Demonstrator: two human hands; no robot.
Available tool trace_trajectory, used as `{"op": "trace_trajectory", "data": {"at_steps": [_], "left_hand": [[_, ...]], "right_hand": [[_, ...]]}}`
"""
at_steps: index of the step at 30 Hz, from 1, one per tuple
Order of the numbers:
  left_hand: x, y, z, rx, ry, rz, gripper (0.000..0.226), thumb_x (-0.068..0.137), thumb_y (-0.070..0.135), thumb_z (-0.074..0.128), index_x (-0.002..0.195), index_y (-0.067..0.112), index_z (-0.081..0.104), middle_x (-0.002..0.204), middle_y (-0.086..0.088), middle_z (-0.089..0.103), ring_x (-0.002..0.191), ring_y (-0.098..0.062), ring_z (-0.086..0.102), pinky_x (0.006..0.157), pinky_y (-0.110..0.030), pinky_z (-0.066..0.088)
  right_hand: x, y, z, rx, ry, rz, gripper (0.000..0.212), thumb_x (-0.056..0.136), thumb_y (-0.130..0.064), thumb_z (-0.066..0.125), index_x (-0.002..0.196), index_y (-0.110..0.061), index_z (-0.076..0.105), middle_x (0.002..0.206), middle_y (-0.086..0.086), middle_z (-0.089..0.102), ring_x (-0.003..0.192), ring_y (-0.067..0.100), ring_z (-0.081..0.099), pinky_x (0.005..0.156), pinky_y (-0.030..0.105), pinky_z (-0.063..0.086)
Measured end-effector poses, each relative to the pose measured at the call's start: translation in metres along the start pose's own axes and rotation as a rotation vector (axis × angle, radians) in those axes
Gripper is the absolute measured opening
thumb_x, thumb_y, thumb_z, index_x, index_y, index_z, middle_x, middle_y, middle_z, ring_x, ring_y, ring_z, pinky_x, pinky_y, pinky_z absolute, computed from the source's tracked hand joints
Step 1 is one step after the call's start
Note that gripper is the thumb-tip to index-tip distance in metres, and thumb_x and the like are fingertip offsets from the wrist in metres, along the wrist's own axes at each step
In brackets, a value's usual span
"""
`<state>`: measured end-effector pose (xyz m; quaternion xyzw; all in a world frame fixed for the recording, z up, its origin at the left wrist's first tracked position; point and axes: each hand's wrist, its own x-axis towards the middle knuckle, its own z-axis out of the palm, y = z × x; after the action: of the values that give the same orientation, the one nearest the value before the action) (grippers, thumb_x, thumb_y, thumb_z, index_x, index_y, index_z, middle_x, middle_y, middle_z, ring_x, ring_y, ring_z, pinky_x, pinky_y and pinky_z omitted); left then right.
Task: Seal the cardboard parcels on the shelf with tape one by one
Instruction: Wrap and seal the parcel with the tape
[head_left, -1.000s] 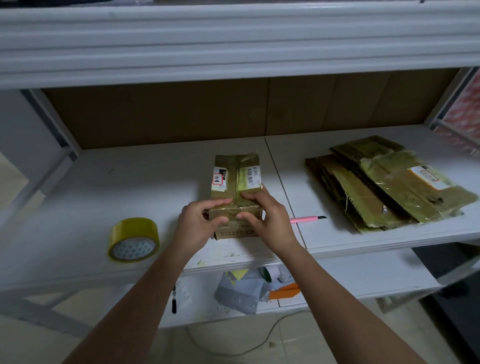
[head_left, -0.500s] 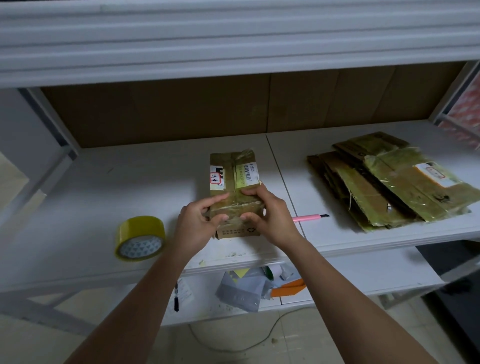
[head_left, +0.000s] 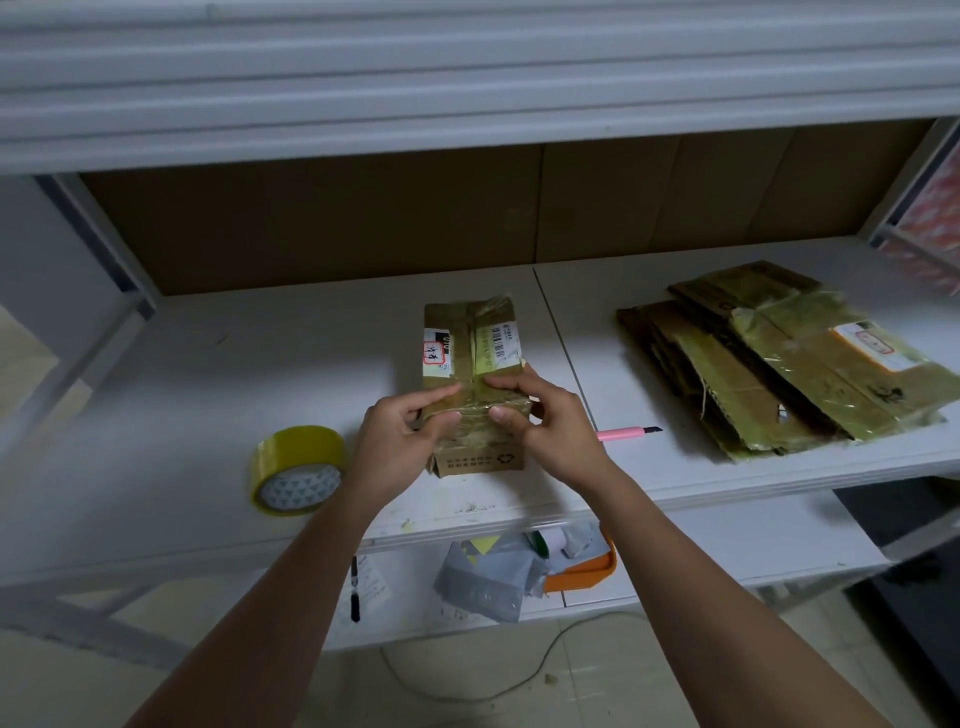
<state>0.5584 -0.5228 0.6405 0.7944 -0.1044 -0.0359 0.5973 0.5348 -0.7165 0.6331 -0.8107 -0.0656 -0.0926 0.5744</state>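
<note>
Both hands hold a small box (head_left: 471, 384) in the middle of the white shelf (head_left: 208, 395). The left hand (head_left: 397, 441) and right hand (head_left: 550, 431) pinch its near end, fingers curled on the tape. A yellow tape roll (head_left: 297, 470) sits at nine o'clock, a pink knife (head_left: 626, 432) at three o'clock.

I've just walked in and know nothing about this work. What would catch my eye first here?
Two bare hands, the left hand and right hand, meet on a small cardboard parcel wrapped in yellowish tape, at the middle of the white shelf. Left of it a roll of yellow tape stands on its edge. To the right lies a pink utility knife, and beyond it a pile of flattened cardboard parcels.
</note>
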Motion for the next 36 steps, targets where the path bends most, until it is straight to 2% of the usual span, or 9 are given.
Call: {"op": "trace_trajectory", "data": {"at_steps": [7,15,18,20,22,25,28,32,36], "left_hand": [[0.002,0.009,-0.006,0.115,0.058,0.007,0.038,0.087,0.023,0.073,0.102,0.057,0.068,0.112,0.010,0.072,0.104,-0.013,0.068,0.090,-0.047,0.056],[-0.012,0.011,-0.008,0.083,0.057,0.005,0.010,0.083,0.037,0.076,0.092,0.041,0.076,0.094,0.016,0.075,0.095,-0.007,0.070,0.094,-0.041,0.055],[-0.007,0.017,-0.016,0.057,0.056,-0.022,0.014,0.086,0.023,0.075,0.094,0.035,0.076,0.098,0.012,0.076,0.100,-0.005,0.068,0.100,-0.038,0.052],[-0.003,0.021,-0.023,0.054,0.037,-0.043,0.025,0.089,0.013,0.070,0.103,0.033,0.074,0.112,0.007,0.072,0.109,-0.008,0.065,0.101,-0.036,0.051],[0.002,0.026,-0.027,0.077,0.005,-0.061,0.034,0.091,0.007,0.066,0.116,0.030,0.069,0.122,0.002,0.068,0.112,-0.009,0.064,0.098,-0.031,0.052],[0.007,0.030,-0.024,0.015,-0.066,-0.113,0.045,0.094,0.005,0.062,0.134,0.026,0.057,0.115,0.007,0.070,0.100,-0.002,0.069,0.085,-0.023,0.057],[0.006,0.026,-0.015,-0.080,-0.129,-0.166,0.050,0.092,0.012,0.066,0.138,0.025,0.052,0.104,0.024,0.067,0.093,0.005,0.068,0.073,-0.015,0.056],[0.004,0.018,-0.017,-0.155,-0.118,-0.177,0.052,0.090,0.007,0.067,0.138,0.022,0.052,0.106,0.024,0.070,0.103,-0.002,0.067,0.093,-0.030,0.055],[-0.003,0.011,-0.022,-0.198,-0.101,-0.169,0.050,0.089,0.003,0.067,0.132,0.026,0.055,0.126,0.013,0.065,0.114,-0.005,0.063,0.102,-0.033,0.049]], "right_hand": [[0.002,-0.015,0.011,-0.170,0.100,0.045,0.031,0.087,-0.024,0.071,0.118,-0.024,0.068,0.114,-0.006,0.067,0.103,0.015,0.063,0.093,0.038,0.052],[-0.013,-0.011,0.005,-0.058,0.027,0.037,0.023,0.088,-0.020,0.071,0.111,-0.020,0.073,0.110,-0.011,0.068,0.100,-0.003,0.061,0.086,0.015,0.050],[-0.008,-0.017,-0.002,-0.135,0.107,0.096,0.017,0.092,-0.031,0.060,0.100,-0.026,0.075,0.101,-0.012,0.072,0.083,0.006,0.067,0.076,0.034,0.058],[-0.001,-0.021,-0.008,-0.207,0.316,0.128,0.014,0.092,-0.036,0.058,0.097,-0.026,0.067,0.096,-0.009,0.071,0.072,0.009,0.068,0.070,0.043,0.059],[0.010,-0.023,-0.015,-0.307,0.464,0.130,0.029,0.091,-0.045,0.060,0.112,-0.024,0.059,0.106,-0.003,0.066,0.083,0.012,0.066,0.077,0.044,0.057],[0.033,-0.020,-0.020,-0.240,0.370,0.239,0.079,0.081,-0.060,0.067,0.144,-0.021,0.037,0.141,0.007,0.044,0.129,0.024,0.045,0.105,0.046,0.043],[0.049,-0.014,-0.015,-0.087,0.313,0.392,0.102,0.070,-0.056,0.080,0.150,-0.020,0.028,0.147,0.008,0.039,0.135,0.028,0.039,0.111,0.046,0.038],[0.059,-0.003,-0.012,0.049,0.382,0.434,0.059,0.068,-0.031,0.089,0.115,-0.022,0.055,0.113,0.007,0.065,0.099,0.025,0.067,0.090,0.045,0.055],[0.060,0.003,-0.007,0.057,0.432,0.410,0.029,0.081,-0.029,0.078,0.104,-0.019,0.064,0.095,0.006,0.070,0.077,0.024,0.069,0.078,0.049,0.058]]}}
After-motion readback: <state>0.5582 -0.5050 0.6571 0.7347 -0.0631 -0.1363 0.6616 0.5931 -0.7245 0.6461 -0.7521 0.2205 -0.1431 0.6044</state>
